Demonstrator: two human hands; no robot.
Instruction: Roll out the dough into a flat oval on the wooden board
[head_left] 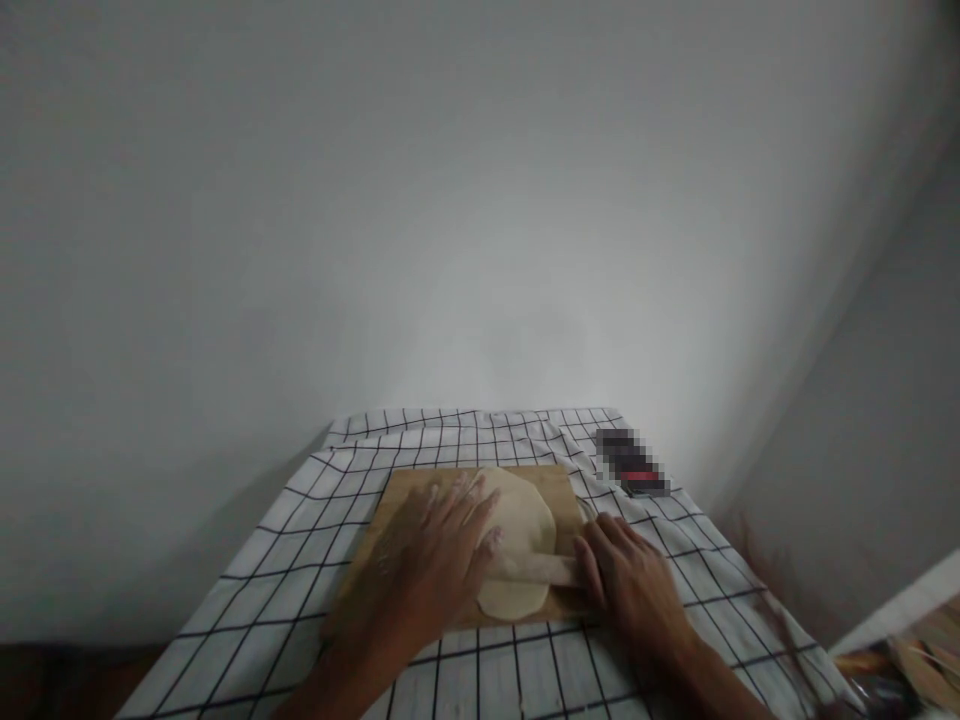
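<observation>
Across the board [411,484]: one sheet of dough [525,510] lay right of the middle, reaching from the far edge nearly to the near one.
Rolling pin [547,569]: there it was, laid over the dough's near part and pointing at the board's right edge, its left end hidden from me.
Left hand [454,535]: fingers stretched and spread, dusted white, over the dough's left side; whether the palm pressed on the pin, I couldn't tell from my distant seat.
Right hand [630,570]: fingers curled around the pin's right end, just by the board's right edge, and I'd have called that a firm hold!
Flattening so far: well along, I judged, a broad sheet already made; perhaps some evening-out was left, though my feed couldn't show thickness.
Dough's look: pale cream, smooth, rounded at its right side, a blunt lobe nearest me, no tears visible.
</observation>
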